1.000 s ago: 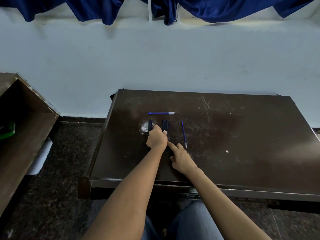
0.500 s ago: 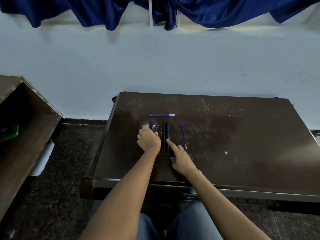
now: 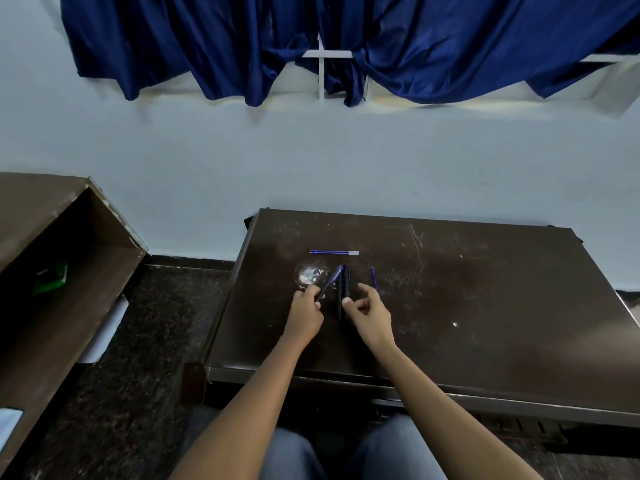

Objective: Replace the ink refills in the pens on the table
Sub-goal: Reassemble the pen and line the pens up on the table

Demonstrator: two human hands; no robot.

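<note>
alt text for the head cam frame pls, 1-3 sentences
A person's left hand holds a dark pen tilted over a scratched brown table, while the right hand hovers half-curled beside two black pens lying side by side. Two loose blue refills lie nearby: one crosswise behind the pens, one to their right.

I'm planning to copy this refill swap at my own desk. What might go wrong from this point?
1. The left hand pinches its pen near one end, tilted up off the table; it may slip.
2. The right hand hangs beside the two dark pens; a nudge might roll them.
3. The thin refill partly behind the right hand looks easy to brush aside.
</note>
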